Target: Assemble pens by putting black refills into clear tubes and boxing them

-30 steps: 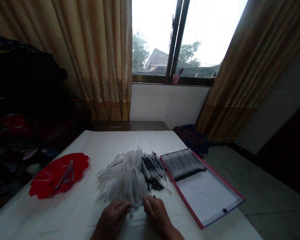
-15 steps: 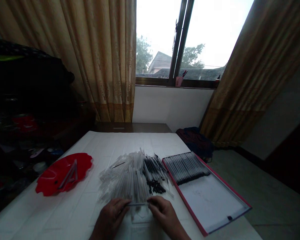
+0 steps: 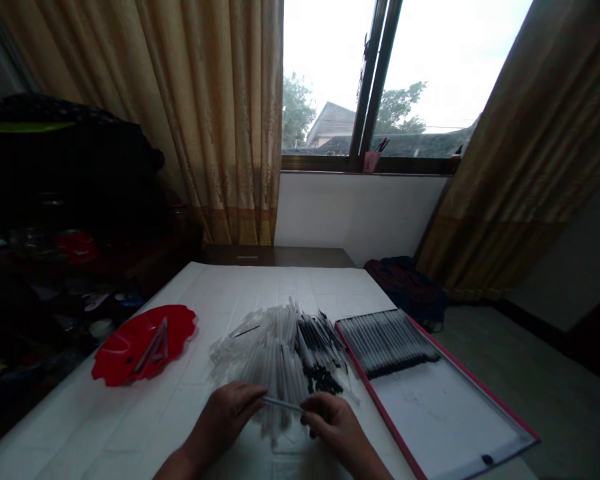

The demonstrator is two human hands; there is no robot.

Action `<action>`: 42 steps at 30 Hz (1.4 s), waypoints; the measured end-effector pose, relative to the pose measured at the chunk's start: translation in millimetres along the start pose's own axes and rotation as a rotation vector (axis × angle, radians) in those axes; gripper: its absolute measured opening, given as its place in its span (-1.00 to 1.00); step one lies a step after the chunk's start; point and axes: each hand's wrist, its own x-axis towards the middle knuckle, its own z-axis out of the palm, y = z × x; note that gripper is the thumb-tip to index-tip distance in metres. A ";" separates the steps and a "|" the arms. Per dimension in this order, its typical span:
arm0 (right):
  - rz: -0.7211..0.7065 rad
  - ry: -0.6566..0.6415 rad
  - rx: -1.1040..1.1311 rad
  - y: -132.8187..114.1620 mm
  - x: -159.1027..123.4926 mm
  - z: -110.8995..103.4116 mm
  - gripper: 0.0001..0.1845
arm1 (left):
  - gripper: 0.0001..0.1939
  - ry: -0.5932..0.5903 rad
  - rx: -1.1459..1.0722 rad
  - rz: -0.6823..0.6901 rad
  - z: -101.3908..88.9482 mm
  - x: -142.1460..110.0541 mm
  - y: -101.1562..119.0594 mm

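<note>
The left hand (image 3: 225,417) and right hand (image 3: 333,423) grip a thin clear pen (image 3: 283,403) by its ends, fingers closed, over a heap of clear pens (image 3: 275,353).

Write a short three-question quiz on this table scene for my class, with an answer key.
1. True or false: the red scalloped dish lies to the left of the heap of clear plastic pen tubes.
2. Multiple choice: where do the lined-up tubes lie? A) on the pink-edged tray B) in the red scalloped dish C) on the window sill
3. Short answer: what runs between the fingers of the left hand and the right hand?

Key: 1) True. 2) A. 3) A single thin tube.
</note>
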 end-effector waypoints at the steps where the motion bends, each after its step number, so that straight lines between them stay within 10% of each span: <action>1: -0.014 0.005 -0.051 0.5 0.4 -2.5 -0.72 | -0.78 -0.009 0.003 -0.011 -3.9 0.6 -4.7; 10: -0.079 0.334 -0.014 10.7 3.8 -16.8 -0.47 | -0.68 0.059 0.381 -0.303 -52.9 28.6 -63.3; 20: -0.054 0.349 -0.001 15.2 4.8 -17.3 -0.46 | -0.82 -0.073 0.352 -0.315 -63.0 53.5 -73.4; 26: -0.080 0.319 -0.018 14.0 3.0 -17.0 -0.46 | -0.81 0.037 0.103 -0.349 -65.0 47.9 -55.6; 34: -0.096 0.321 0.005 13.2 3.2 -10.6 -0.40 | -0.42 0.090 -0.463 -0.450 -14.5 30.1 -11.4; 42: -0.102 0.239 -0.022 6.1 5.5 -7.4 -0.40 | -0.45 0.207 -0.942 -0.584 0.6 27.7 5.7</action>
